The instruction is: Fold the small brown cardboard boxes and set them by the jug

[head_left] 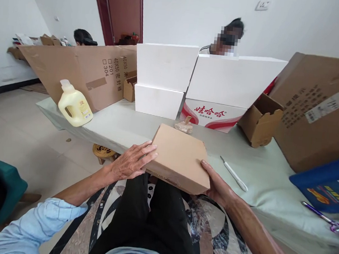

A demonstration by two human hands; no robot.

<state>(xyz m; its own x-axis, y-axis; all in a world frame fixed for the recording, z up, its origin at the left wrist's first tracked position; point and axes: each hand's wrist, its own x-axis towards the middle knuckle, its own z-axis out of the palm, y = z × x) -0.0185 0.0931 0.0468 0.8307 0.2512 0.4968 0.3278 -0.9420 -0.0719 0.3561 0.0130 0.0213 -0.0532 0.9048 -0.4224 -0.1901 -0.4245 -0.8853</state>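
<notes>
A closed brown cardboard box [181, 154] is held between my two hands at the front edge of the table, its top face tilted up toward me. My left hand [134, 160] grips its left edge, fingers together on the side and corner. On the right, my right hand [216, 183] clasps the near corner with the thumb on top; the other fingers are mostly hidden under the box. Just behind the box lies a roll of tape [184, 126]. A white-handled craft knife [234, 174] rests on the green tablecloth to the right.
White boxes [166, 66] and a red-and-white printed carton [212, 115] are stacked behind. A yellow detergent bottle [75, 104] stands left, before a large carton [102, 76]. At right are an open small box [260, 119], a blue container [326, 184] and a pen [321, 215]. Two people sit beyond.
</notes>
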